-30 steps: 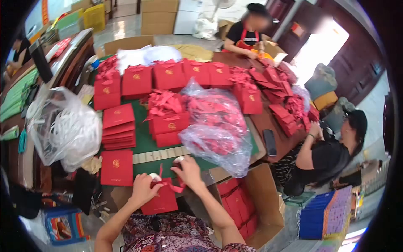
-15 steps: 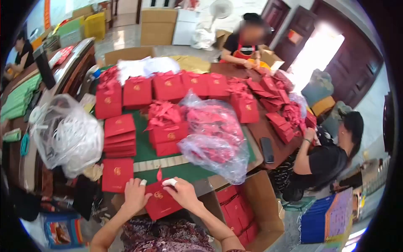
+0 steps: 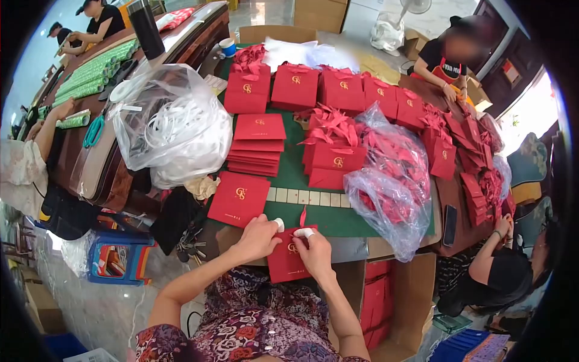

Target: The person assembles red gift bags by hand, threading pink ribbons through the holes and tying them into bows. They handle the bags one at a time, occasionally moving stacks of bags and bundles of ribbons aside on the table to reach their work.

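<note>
A red gift bag [image 3: 288, 259] with a gold logo lies at the table's front edge, a short red ribbon [image 3: 303, 216] sticking up from its top. My left hand [image 3: 259, 236] holds the bag's upper left edge, thumb on its face, white wrap on one finger. On the upper right, my right hand [image 3: 313, 248] pinches the bag by its top, also with a white-wrapped finger. Left of it lies another flat red bag [image 3: 239, 198], below a stack of folded red bags [image 3: 256, 142]. Behind stand red bags with ribbons [image 3: 335, 160].
A clear bag of white cords [image 3: 175, 120] is at left, a plastic bag of red ribbons [image 3: 395, 181] at right. An open carton [image 3: 410, 301] stands below right. A phone [image 3: 450, 225] lies at right. Co-workers [image 3: 512, 265] sit around the tables. Blue stools [image 3: 117, 256] stand lower left.
The camera view has swung left, so the table and bags appear farther right. Both hands remain on the same bag, which now looks more upright.
</note>
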Demonstrator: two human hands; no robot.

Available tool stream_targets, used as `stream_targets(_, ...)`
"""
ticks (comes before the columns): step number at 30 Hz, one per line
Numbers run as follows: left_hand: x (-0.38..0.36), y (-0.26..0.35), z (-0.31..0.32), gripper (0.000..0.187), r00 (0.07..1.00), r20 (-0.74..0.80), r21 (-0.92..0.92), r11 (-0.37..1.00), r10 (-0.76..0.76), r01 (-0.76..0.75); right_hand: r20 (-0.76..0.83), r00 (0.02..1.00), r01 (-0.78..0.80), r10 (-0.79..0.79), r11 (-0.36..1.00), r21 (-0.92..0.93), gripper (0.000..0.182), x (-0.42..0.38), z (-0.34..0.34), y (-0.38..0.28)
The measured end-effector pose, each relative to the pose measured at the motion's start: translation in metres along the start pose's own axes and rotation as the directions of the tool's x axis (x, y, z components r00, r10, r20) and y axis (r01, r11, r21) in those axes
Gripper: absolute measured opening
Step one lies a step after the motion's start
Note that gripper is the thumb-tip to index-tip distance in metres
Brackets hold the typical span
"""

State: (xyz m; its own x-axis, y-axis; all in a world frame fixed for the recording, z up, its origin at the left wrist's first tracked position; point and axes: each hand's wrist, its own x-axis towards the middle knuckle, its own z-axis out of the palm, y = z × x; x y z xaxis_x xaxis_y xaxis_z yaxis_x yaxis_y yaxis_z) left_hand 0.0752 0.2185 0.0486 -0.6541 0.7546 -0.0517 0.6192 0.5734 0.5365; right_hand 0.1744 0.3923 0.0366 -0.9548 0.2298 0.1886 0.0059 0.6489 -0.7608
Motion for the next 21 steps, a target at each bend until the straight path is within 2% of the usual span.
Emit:
stream_targets(2, 0.0, -0.003, -0.001, 0.023, 0.999, 0.05, -0.074, 0.997, -0.011, 0.014, -0.013, 1.0, 0.007, -0.007, 1.0, 0.008, 0.012, -0.005, -0.001, -0.006)
stream_targets(4, 0.0, -0.005, 0.0, 0.013, 0.999, -0.01, -0.227, 0.973, -0.037, 0.033, -0.023, 1.0, 0.018, -0.018, 1.0, 0.014, 0.012, -0.01, 0.0, -0.012)
stream_targets(7, 0.004, -0.002, -0.007, 0.01, 0.999, -0.04, -0.323, 0.947, -0.022, 0.008, -0.017, 0.998, 0.059, -0.059, 0.998, -0.009, 0.012, -0.018, 0.002, -0.018)
stream_targets(8, 0.007, 0.001, -0.012, 0.012, 0.986, 0.107, -0.427, 0.89, -0.125, 0.159, -0.031, 0.999, 0.036, -0.035, 0.999, 0.017, 0.012, -0.018, 0.002, -0.02)
stream_targets(9, 0.009, -0.001, -0.013, 0.012, 0.985, 0.113, -0.429, 0.888, -0.127, 0.164, -0.045, 0.999, 0.013, -0.011, 0.999, 0.041, 0.012, -0.018, 0.001, -0.022)
stream_targets(11, 0.009, -0.005, -0.012, 0.016, 0.969, 0.195, -0.568, 0.788, -0.15, 0.236, -0.049, 0.998, -0.024, 0.026, 0.999, 0.042, 0.012, -0.018, -0.003, -0.026)
stream_targets(12, 0.009, -0.007, -0.009, 0.014, 0.98, 0.169, -0.662, 0.724, -0.105, 0.192, -0.056, 0.997, -0.051, 0.054, 0.998, 0.043, 0.012, -0.018, -0.004, -0.028)
stream_targets(16, 0.006, -0.013, -0.006, 0.014, 0.977, 0.197, -0.711, 0.675, -0.077, 0.196, -0.042, 0.992, -0.114, 0.12, 0.987, 0.112, 0.012, -0.016, -0.005, -0.031)
stream_targets(19, 0.005, -0.017, -0.004, 0.019, 0.972, 0.235, -0.759, 0.623, -0.009, 0.19, -0.081, 0.995, -0.043, 0.055, 0.99, 0.134, 0.012, -0.017, 0.0, -0.029)
stream_targets(21, 0.005, -0.015, -0.011, 0.023, 0.958, 0.287, -0.729, 0.648, -0.001, 0.22, -0.058, 0.99, -0.12, 0.127, 0.986, 0.12, 0.011, -0.018, 0.001, -0.03)
